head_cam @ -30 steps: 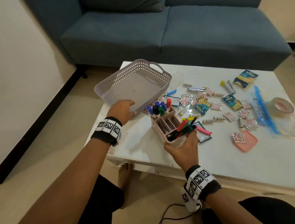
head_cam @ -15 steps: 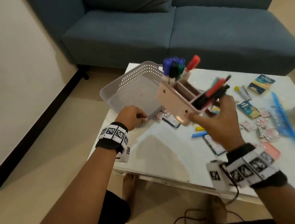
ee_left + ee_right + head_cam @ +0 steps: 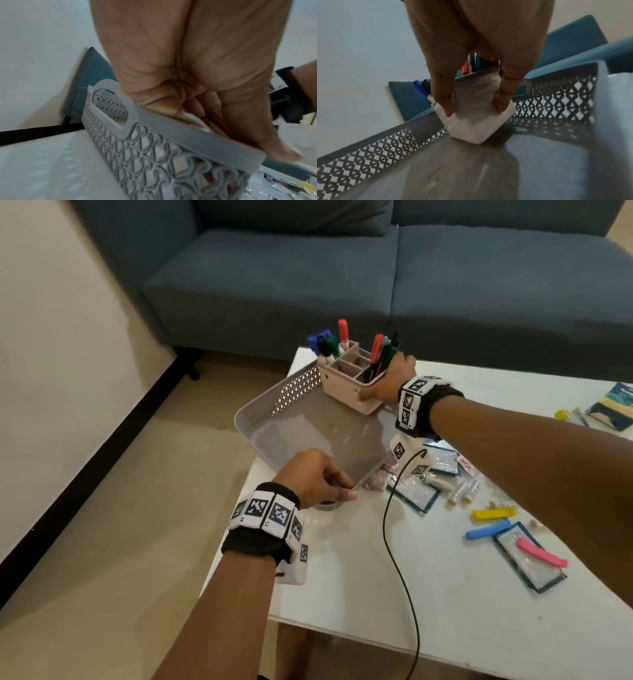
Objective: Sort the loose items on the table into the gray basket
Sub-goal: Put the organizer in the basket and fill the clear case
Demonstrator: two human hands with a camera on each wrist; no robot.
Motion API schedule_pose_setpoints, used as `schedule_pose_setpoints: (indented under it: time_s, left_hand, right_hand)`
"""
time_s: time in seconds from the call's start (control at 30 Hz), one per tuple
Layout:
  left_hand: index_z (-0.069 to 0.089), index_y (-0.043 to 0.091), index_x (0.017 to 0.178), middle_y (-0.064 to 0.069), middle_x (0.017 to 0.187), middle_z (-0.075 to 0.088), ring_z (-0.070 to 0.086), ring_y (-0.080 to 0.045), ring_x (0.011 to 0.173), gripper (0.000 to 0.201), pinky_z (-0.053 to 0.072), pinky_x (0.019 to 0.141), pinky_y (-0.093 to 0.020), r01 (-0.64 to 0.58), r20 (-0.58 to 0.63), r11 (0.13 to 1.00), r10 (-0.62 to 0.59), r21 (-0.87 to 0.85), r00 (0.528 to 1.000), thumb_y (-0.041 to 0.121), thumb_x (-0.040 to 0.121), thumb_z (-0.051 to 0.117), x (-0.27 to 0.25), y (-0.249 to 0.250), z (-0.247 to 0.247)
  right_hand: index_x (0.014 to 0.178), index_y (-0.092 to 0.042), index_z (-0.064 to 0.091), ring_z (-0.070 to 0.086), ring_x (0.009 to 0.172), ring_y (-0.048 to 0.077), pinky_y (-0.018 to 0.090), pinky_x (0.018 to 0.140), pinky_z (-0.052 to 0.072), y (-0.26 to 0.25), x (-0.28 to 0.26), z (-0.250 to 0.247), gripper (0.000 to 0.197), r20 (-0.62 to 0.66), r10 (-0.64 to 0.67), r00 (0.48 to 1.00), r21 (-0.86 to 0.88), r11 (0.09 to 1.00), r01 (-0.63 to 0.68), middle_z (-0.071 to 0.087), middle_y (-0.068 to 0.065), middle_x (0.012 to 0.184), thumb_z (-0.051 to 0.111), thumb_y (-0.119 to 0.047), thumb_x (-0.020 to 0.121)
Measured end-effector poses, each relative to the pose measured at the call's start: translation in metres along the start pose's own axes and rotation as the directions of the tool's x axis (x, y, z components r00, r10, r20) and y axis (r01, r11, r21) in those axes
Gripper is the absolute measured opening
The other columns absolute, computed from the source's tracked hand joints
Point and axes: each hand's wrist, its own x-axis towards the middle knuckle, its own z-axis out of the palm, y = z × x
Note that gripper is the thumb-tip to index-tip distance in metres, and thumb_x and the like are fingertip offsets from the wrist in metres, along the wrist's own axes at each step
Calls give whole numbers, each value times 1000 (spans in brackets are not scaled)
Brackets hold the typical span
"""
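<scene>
The gray basket lies tilted at the table's left edge, its floor bare. My left hand grips its near rim, thumb over the top. My right hand holds a pink pen organizer full of markers at the basket's far end. In the right wrist view my fingers clasp the organizer, one bottom corner touching the basket floor while it leans. Loose packets, clips and small tubes lie on the table to the right.
A white table bears a yellow clip, a blue clip, a pink clip on a clear pouch, and packets at far right. A black cable hangs from my right wrist. A blue sofa stands behind.
My right hand has lifted the pen organizer off the table and carried it left and away into the basket's far end. My left hand has kept hold of the basket rim.
</scene>
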Motion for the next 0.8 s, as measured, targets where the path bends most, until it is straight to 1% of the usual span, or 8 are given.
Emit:
schedule_pose_setpoints:
  time_s: [0.33, 0.4, 0.47, 0.53, 0.6, 0.63, 0.7, 0.8]
  left_hand:
    - [79, 19, 90, 8, 78, 75, 68, 0, 70, 19, 54, 69, -13, 18, 30, 999, -17, -49, 999, 27, 74, 85, 1, 3, 0]
    - [79, 19, 91, 9, 79, 75, 68, -1, 71, 19, 55, 71, -15, 22, 24, 999, -21, -40, 999, 27, 74, 85, 1, 4, 0]
    - [79, 19, 92, 8, 81, 75, 69, -2, 73, 20, 55, 71, -16, 28, 21, 1000, -28, -9, 999, 28, 74, 85, 0, 8, -1]
    - [78, 20, 95, 8, 85, 75, 68, -3, 74, 22, 52, 68, -13, 24, 12, 998, -24, 53, 1000, 28, 75, 84, -1, 13, -1]
    - [74, 21, 105, 8, 95, 74, 66, -1, 77, 29, 49, 69, -13, 8, 0, 990, -8, 139, 1000, 28, 78, 82, -5, 20, 0]
    - [71, 22, 113, 8, 101, 73, 64, -2, 81, 35, 48, 72, -15, -3, -12, 983, 5, 184, 1000, 29, 80, 81, -8, 22, 1]
    - [65, 23, 124, 7, 107, 70, 62, -5, 86, 42, 49, 78, -19, -34, -75, 962, 56, 273, 996, 30, 84, 76, -18, 30, 4]
    - [68, 23, 119, 8, 102, 70, 62, -5, 83, 31, 50, 78, -20, -111, -213, 953, 175, 283, 961, 29, 89, 69, -40, 45, 8]
  right_hand:
    - [154, -3, 2, 25, 144, 36, 46, 116, 31, -8, 10, 0, 139, 69, 18, 997, -86, 996, -12, 20, 18, 154, 94, -35, 55]
    - [153, -1, 2, 26, 144, 37, 47, 116, 31, -10, 8, -7, 139, 95, 31, 995, -133, 991, -18, 21, 20, 155, 93, -38, 56]
    - [149, 0, 20, 39, 135, 36, 46, 110, 39, -9, 1, -23, 123, 109, 23, 994, -188, 982, -2, 37, 20, 147, 92, -41, 58]
    - [142, -1, 36, 51, 126, 34, 42, 102, 46, -6, -10, -48, 99, 119, -9, 993, -183, 983, 31, 51, 17, 138, 88, -39, 66]
    - [138, 1, 43, 56, 121, 32, 39, 99, 48, 4, -27, -72, 85, 96, -41, 995, -154, 986, 55, 56, 16, 136, 83, -39, 75]
    - [139, -1, 44, 58, 119, 31, 38, 98, 49, 11, -38, -82, 81, 91, -46, 995, -115, 992, 56, 56, 15, 135, 81, -38, 77]
    - [137, -7, 50, 64, 104, 25, 38, 89, 56, 33, -70, -101, 70, 102, -31, 994, 72, 997, 24, 62, 12, 128, 81, -32, 79]
    - [120, -13, 65, 66, 86, 18, 31, 75, 57, 73, -141, -124, 45, 136, -55, 989, 304, 953, 11, 71, 4, 102, 80, -28, 81]
